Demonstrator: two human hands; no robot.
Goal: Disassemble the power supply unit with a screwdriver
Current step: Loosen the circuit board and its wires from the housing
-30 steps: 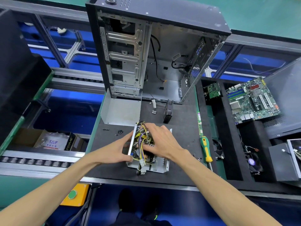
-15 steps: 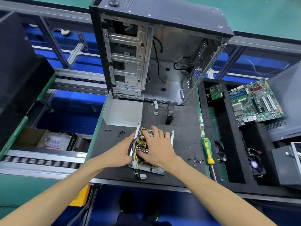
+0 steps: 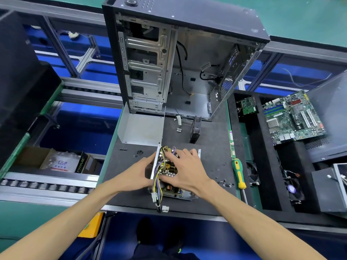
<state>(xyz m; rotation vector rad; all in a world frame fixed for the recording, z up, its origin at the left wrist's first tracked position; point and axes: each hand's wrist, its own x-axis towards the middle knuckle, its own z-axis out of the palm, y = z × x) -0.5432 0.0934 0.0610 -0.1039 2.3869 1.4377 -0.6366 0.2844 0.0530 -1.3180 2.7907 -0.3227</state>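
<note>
Opened silver sheet-metal power supply unit (image 3: 170, 190), with its green circuit board and bundle of yellow, purple and black wires exposed, on the near middle of the dark grey felt-like work mat (image 3: 210, 166), close to the mat's front edge, white plastic connectors dangling over that edge. Bare mat to the unit's right and beyond it; narrower strip to its left before the mat's green-trimmed side.

Left hand (image 3: 138, 173) against the unit's upright left metal wall, fingers curled round its edge, thumb toward the wires. Right hand (image 3: 185, 170) spread over the top of the board, fingers extended and slightly bent, fingertips reaching toward the far metal lip, palm pressing down on the components; whether anything is pinched beneath cannot be told.

Green-and-yellow-handled screwdriver (image 3: 238, 174) flat on the mat well to the right, untouched, shaft pointing toward the front edge. Small black screws (image 3: 224, 183) scattered between unit and screwdriver, more (image 3: 139, 152) near the left hand's far side. Bent grey sheet-metal cover (image 3: 142, 128) just beyond the unit. Black square fan (image 3: 195, 130) on edge beside it. Tall black-and-silver computer case (image 3: 169, 62), side open, at the mat's far end. Green motherboard (image 3: 293, 118) in the black foam tray at right.
</note>
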